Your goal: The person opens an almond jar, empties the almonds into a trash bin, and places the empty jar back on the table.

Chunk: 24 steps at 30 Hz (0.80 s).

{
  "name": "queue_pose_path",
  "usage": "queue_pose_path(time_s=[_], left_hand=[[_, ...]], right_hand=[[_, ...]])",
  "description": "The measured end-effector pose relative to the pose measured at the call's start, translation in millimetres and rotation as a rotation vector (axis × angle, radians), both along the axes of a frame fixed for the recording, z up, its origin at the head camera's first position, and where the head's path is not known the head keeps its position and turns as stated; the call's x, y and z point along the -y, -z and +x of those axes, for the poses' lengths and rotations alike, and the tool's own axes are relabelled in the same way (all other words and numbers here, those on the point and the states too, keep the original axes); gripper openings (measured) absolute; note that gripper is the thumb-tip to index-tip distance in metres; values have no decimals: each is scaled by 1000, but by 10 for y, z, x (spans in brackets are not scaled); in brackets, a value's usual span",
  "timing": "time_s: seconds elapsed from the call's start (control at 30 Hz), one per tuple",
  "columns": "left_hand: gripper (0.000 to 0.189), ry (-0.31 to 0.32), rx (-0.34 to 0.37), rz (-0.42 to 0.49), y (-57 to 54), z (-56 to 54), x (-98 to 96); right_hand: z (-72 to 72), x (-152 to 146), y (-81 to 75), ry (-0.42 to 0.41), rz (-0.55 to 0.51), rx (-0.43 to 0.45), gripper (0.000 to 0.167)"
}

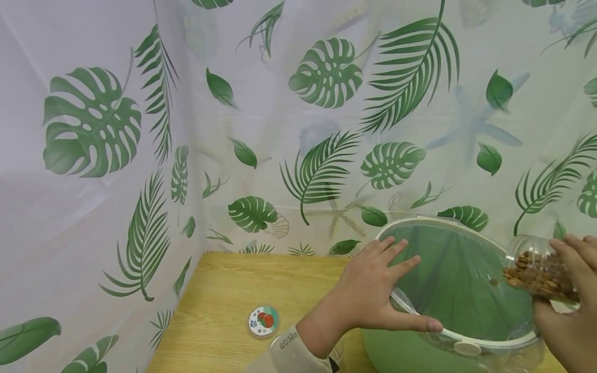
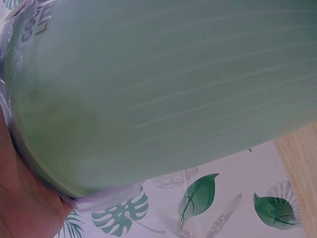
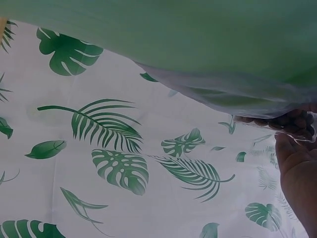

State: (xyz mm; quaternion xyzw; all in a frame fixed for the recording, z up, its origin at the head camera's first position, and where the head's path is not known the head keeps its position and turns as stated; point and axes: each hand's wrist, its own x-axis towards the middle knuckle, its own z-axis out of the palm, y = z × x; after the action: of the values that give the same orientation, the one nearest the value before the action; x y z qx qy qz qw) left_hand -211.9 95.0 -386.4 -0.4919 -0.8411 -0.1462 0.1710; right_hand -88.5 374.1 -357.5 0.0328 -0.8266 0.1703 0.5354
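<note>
A green trash bin (image 1: 387, 347) with a pale rim and a clear plastic liner (image 1: 448, 269) stands at the right of the table. On its left rim rests my left hand (image 1: 373, 290), its fingers spread and the thumb stretched along the front edge. My right hand (image 1: 578, 280) grips a clear jar (image 1: 531, 243) of brown, almond-like nuts (image 1: 543, 277). The jar lies tilted on its side, mouth over the bin's right rim, and one brown piece shows just off the mouth. In the right wrist view, the nuts (image 3: 292, 121) lie under the bin's edge beside my fingers.
A round lid (image 1: 263, 321) with a tomato picture lies on the wooden table (image 1: 224, 290). Part of a clear round object (image 1: 339, 348) shows behind my left wrist. Leaf-patterned sheets (image 1: 261, 114) hang behind the table and along its left side.
</note>
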Motion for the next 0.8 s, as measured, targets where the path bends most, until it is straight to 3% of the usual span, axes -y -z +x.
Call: queue_pose_path(time_s=[0.8], left_hand=[[100,-1,-8,8,15,8,-6]], right_hand=[[-35,21,35,-47,3,-37,70]])
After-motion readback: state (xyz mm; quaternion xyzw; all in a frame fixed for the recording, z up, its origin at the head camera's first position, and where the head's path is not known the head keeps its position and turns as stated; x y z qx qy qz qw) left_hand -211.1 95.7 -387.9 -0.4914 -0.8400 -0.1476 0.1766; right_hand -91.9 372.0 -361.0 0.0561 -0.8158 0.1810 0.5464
